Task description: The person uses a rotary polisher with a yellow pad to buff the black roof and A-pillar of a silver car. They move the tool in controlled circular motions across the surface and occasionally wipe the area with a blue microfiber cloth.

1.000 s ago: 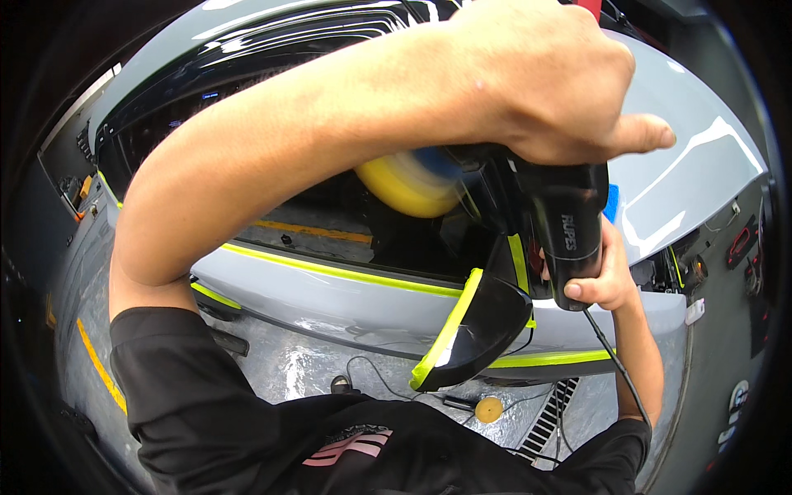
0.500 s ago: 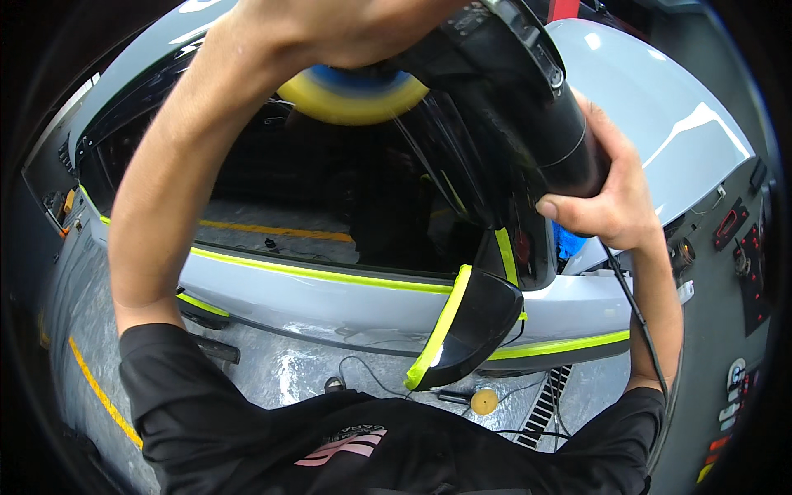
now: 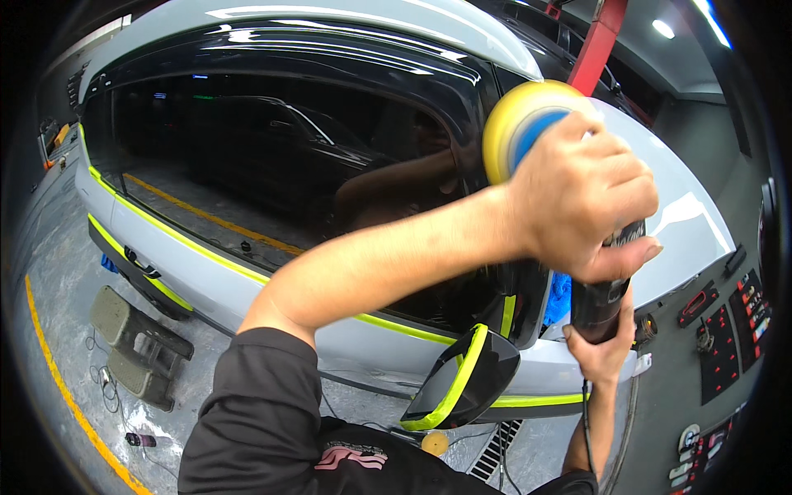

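Note:
Both my hands grip a black electric polisher (image 3: pixel 596 307) at the right of the view. My left hand (image 3: pixel 587 194) is closed over its front end, the arm stretched across the car's dark side window (image 3: pixel 247 157). Lower down, my right hand (image 3: pixel 608 353) wraps round the rear of the body, where a black cord (image 3: pixel 587 429) runs out. The yellow foam pad (image 3: pixel 500 136) with a blue backing looks smeared as if spinning. It is at the black pillar beside the windshield; my left hand hides part of it, and I cannot tell whether it touches.
Yellow-green tape (image 3: pixel 186 242) lines the window's lower edge. The taped black side mirror (image 3: pixel 483 371) juts out near my body. A grey step stool (image 3: pixel 136 338) stands on the floor at left. Near a floor drain (image 3: pixel 497 450) lies a yellow round pad (image 3: pixel 435 444). A red post (image 3: pixel 598 49) rises behind the car.
The polisher has swung right, its pad going from over the window to the front pillar. My left arm now reaches across, and the view has shifted, showing the stool and more roof.

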The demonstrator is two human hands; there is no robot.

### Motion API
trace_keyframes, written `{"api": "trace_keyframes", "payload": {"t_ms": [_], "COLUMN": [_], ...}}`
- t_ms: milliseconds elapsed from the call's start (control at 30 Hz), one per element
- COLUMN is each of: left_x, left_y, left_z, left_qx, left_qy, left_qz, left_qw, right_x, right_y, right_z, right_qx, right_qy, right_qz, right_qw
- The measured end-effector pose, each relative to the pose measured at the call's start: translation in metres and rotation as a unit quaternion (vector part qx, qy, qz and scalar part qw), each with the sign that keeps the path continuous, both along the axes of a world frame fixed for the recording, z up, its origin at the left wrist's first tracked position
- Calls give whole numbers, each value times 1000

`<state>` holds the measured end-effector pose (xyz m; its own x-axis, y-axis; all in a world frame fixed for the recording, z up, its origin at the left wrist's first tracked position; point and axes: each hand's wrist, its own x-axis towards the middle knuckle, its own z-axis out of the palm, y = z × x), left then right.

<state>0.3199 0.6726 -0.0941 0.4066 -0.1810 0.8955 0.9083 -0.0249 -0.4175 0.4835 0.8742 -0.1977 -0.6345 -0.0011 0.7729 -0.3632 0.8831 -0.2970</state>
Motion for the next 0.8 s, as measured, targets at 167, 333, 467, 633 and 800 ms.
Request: {"api": "trace_keyframes", "payload": {"t_ms": [167,333,467,633,800], "left_x": [24,35,40,41,20], "left_y": [9,12,5,4,2], "left_z": [-43,-50,-58,-63,-33], "left_qx": [-8,21,23,43,85], "left_qy": [-195,-223,-222,-211,-174], "left_qz": [-47,-94,-85,-95,-106], "left_qw": [980,970,971,972,975], "right_x": [12,15,10,3,-17], "right_y": [-4,-31,-51,-67,-91], "right_z": [-37,-44,-37,-23,11], "right_qx": [-54,-55,-68,-85,-140], "right_qy": [-1,34,39,37,32], "right_qz": [-29,-43,-49,-53,-78], "right_qw": [998,997,996,994,987]}}
